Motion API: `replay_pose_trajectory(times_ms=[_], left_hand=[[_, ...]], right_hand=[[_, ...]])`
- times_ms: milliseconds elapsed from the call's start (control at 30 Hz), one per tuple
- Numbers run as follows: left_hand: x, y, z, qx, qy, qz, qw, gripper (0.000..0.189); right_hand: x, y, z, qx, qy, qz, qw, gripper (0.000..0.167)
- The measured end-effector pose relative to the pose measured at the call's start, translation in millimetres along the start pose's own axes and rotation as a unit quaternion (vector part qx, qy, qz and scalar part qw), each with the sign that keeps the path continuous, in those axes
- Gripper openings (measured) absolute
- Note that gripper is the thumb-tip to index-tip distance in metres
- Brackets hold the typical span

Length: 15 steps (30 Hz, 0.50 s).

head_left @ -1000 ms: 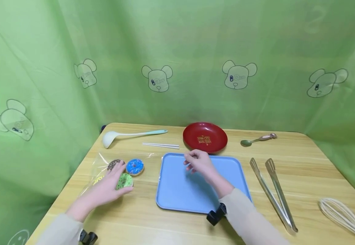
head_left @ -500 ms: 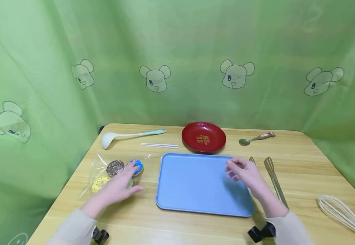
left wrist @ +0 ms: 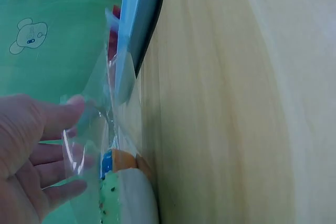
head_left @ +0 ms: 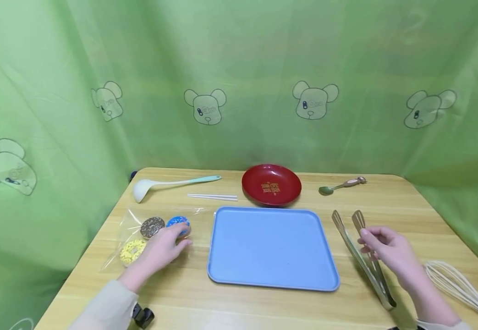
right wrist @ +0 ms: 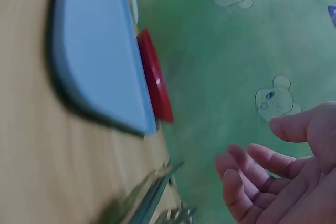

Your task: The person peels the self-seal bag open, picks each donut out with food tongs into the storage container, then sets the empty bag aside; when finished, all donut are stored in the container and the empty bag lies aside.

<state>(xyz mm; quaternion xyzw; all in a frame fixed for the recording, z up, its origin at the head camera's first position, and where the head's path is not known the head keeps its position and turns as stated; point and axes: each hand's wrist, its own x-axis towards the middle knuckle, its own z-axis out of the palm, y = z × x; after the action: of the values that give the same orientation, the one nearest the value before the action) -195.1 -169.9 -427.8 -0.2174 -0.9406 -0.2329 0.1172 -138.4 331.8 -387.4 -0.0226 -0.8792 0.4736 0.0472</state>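
Observation:
My left hand (head_left: 160, 250) is over the doughnuts at the left, its fingertips at the blue doughnut (head_left: 177, 221). In the left wrist view its fingers are apart and clear plastic wrap (left wrist: 118, 119) overlaps them. A chocolate doughnut (head_left: 152, 228) and a yellow doughnut (head_left: 129, 252) lie beside it; the green doughnut (left wrist: 109, 198) is hidden under the hand in the head view. My right hand (head_left: 393, 252), fingers loosely bent and holding nothing, hovers over the metal tongs (head_left: 360, 261), which lie spread on the table and are partly covered by it.
A blue tray (head_left: 271, 247) lies between the hands, with a red plate (head_left: 271, 178) behind it. White chopsticks (head_left: 211, 197) and a ladle (head_left: 173, 183) are at the back left. A small spoon (head_left: 342, 185) lies back right, a whisk (head_left: 455, 284) front right.
My right hand has moved right, from above the tray to above the tongs. The left hand has shifted slightly right, from the chocolate and green doughnuts toward the blue one.

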Motion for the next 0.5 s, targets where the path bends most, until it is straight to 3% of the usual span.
replay_pose_trajectory(times_ms=[133, 333, 500], left_hand=[[1.6, 1.1, 2.3, 0.007, 0.022, 0.004, 0.9997, 0.017], [2.2, 2.0, 3.0, 0.005, 0.061, 0.006, 0.9981, 0.012], [2.4, 4.8, 1.6, -0.009, 0.072, 0.010, 0.9973, 0.011]], right_hand=[[-7.5, 6.2, -7.8, -0.058, 0.009, 0.003, 0.9983, 0.050], [-13.3, 22.5, -12.6, -0.135, 0.028, 0.008, 0.9905, 0.054], [-15.5, 34.1, -11.6, -0.157, -0.020, 0.026, 0.9871, 0.069]])
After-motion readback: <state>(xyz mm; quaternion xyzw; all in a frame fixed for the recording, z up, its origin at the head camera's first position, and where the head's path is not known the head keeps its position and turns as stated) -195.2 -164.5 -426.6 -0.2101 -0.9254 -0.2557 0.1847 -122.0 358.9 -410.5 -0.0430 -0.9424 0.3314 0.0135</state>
